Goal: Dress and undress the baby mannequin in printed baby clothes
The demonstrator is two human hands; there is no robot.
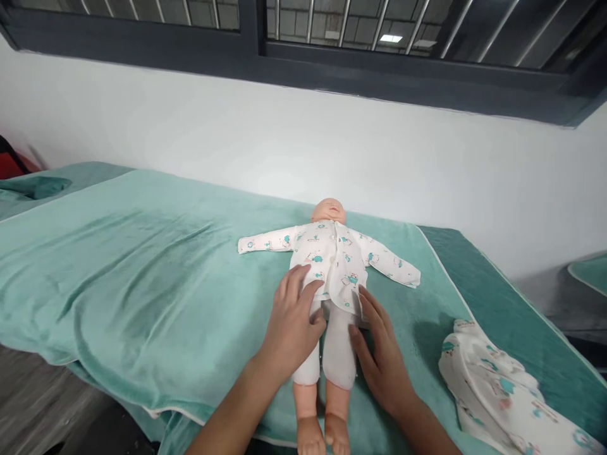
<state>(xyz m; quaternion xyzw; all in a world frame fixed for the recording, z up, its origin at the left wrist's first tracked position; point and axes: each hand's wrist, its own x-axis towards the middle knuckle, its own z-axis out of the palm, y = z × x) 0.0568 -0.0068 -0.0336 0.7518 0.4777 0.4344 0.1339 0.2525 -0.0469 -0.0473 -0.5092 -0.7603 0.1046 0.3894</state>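
Note:
A baby doll (329,212) lies on its back on a teal towel (142,278), head toward the wall, arms spread. It wears a white printed shirt (332,253) and white leggings (337,351); its bare feet point at me. My left hand (291,322) rests on the doll's left hip, fingers stretched over the shirt hem, thumb on the leggings. Against the other hip lies my right hand (382,354), fingers extended and flat beside the leggings. Neither hand holds anything.
A crumpled piece of printed baby clothing (497,392) lies on the towel at the right. A white wall (303,139) with a dark window frame (332,69) stands behind. Another teal cloth (33,186) sits far left, and the bed edge (521,297) drops off at right.

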